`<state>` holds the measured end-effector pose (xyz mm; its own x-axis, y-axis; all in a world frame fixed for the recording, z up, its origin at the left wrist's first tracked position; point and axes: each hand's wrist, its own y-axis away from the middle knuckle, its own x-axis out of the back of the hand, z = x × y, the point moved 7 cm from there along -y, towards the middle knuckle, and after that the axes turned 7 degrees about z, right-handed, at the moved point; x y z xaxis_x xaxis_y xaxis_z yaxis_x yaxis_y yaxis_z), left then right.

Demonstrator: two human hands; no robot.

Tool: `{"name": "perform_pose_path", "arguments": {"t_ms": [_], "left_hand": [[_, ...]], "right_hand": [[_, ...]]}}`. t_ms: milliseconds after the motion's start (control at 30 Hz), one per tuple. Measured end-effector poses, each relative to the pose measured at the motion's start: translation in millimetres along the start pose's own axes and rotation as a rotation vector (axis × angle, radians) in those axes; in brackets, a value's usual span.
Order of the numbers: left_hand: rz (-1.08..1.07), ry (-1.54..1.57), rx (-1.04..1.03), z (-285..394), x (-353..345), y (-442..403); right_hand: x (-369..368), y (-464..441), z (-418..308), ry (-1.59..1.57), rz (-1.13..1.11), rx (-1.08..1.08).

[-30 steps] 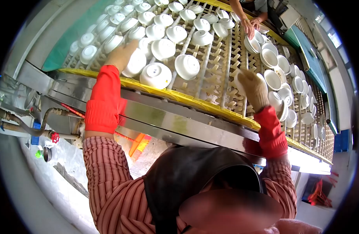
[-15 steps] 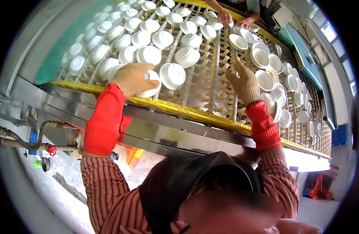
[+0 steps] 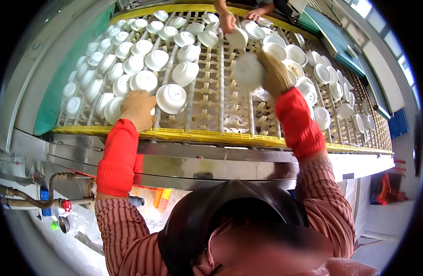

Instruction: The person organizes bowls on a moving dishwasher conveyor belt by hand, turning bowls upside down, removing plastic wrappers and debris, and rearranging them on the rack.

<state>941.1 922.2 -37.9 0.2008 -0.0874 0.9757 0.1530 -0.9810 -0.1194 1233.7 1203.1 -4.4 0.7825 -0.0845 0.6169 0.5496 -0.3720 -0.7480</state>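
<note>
Across my view, from 10 to 2 o'clock, lies a broad cream plastic peg rack with a yellow rim. My left hand, in a tan fabric glove, is at 10 o'clock beside upturned bowls; it hides what's underneath, so I can't tell if its fingers grip. A sideways nudge might tip the neighbouring round white bowl. My right hand, gloved alike, near 1:30, has its fingers on the edge of a blurred, round, white, ceramic-looking bowl at 1 o'clock. A weak hold could drop and chip it; swinging wide could hit a co-worker's bare hand at 12.
</note>
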Motion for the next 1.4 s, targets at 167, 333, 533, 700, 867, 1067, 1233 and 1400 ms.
{"name": "perform_pose_path", "arguments": {"t_ms": [167,333,533,700,867,1067,1233,1400], "left_hand": [[0.08,0.111,0.04,-2.2,9.3,7.4],[0.307,0.461,0.139,-15.0,5.8,0.8],[0.485,0.49,-0.008,55.9,52.3,-24.9],[0.438,0.457,-0.204,106.1,57.6,-32.8],[0.385,0.482,-0.309,136.3,57.1,-42.1],[0.372,0.533,-0.28,152.5,52.7,-52.0],[0.437,0.515,-0.345,163.8,57.7,-53.7],[0.417,0.476,-0.227,163.3,65.5,-55.4]], "right_hand": [[-50.0,-47.8,37.3,-0.077,-0.077,-0.329],[-30.6,-19.3,80.5,0.245,-0.142,-0.487],[-38.1,5.5,143.4,0.565,-0.407,-0.313],[-55.4,-7.2,165.2,0.652,-0.41,-0.17],[-60.2,-8.1,172.8,0.478,-0.414,-0.399],[-37.5,-25.9,164.2,-0.091,-0.18,-0.152],[-43.3,-15.9,89.9,-0.969,-0.107,-0.997],[20.7,-0.7,105.2,-0.011,-0.047,-0.415]]}}
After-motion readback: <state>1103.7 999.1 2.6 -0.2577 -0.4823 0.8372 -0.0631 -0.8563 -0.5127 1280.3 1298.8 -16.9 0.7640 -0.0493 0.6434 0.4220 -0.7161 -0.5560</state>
